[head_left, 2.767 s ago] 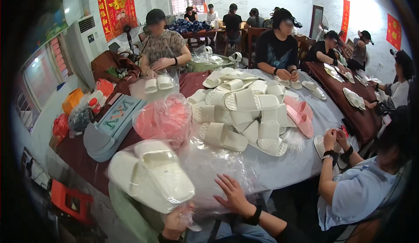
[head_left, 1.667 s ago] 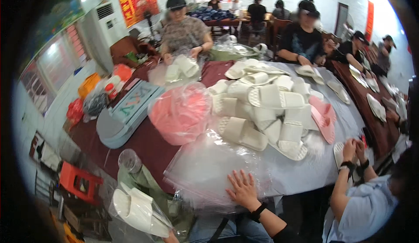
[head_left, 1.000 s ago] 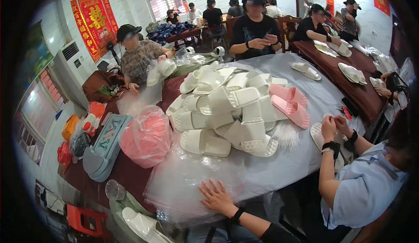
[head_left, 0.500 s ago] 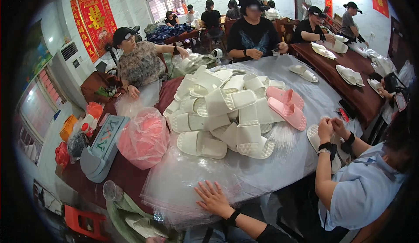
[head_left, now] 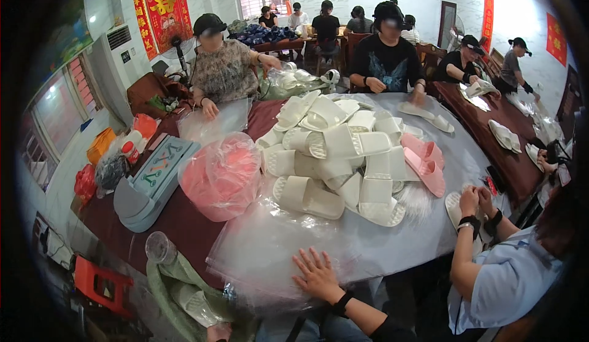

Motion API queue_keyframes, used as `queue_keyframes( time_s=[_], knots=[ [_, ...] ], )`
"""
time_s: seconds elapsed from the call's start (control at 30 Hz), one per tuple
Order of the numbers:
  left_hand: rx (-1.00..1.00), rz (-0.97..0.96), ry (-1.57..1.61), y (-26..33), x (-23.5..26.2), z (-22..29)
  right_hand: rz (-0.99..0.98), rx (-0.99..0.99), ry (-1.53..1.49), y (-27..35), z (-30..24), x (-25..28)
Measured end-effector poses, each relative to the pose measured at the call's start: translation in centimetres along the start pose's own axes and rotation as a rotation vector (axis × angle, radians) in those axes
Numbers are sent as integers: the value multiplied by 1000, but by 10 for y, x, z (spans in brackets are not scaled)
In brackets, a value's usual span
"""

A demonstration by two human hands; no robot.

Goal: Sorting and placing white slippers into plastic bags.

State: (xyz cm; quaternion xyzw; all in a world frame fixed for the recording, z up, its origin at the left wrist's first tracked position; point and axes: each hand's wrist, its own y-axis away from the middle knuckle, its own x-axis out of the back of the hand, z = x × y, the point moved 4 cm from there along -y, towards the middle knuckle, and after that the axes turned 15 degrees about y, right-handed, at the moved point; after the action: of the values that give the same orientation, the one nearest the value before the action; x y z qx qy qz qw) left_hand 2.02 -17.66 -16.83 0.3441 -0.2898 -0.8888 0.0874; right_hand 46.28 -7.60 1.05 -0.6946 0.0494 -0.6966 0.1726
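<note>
The right hand (head_left: 317, 275) lay flat, fingers spread, on a stack of clear plastic bags (head_left: 270, 250) at the near edge of the round table (head_left: 442, 231). The left hand (head_left: 219, 331) gripped a white slipper (head_left: 191, 299) low at the near left. A heap of white slippers (head_left: 334, 158) filled the table's middle, pink slippers (head_left: 424, 164) on its right.

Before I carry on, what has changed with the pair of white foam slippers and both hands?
The left hand has carried the pair of white foam slippers down from table height into the pale green bag at the table's edge; its grip is hidden. The right hand stays flat on the stack of clear plastic bags. The heap of white slippers is unmoved.
</note>
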Motion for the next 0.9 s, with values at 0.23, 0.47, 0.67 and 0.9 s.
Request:
queue_keyframes(
  time_s=[0.23, 0.47, 0.67, 0.9],
  knots=[
    [-231, 409, 285, -44, 97, -26, 14, 45, 9, -4, -9, 5],
    [-356, 740, -742, -15, -6, 47, -32, 28, 33, -4, -5, 11],
    [176, 1015, -940, 15, -28, 42, 2, 20, -7, -4, -5, 11],
    [129, 1118, -862, 16, 28, 48, 12, 23, -16, -6, -6, 11]
  ],
)
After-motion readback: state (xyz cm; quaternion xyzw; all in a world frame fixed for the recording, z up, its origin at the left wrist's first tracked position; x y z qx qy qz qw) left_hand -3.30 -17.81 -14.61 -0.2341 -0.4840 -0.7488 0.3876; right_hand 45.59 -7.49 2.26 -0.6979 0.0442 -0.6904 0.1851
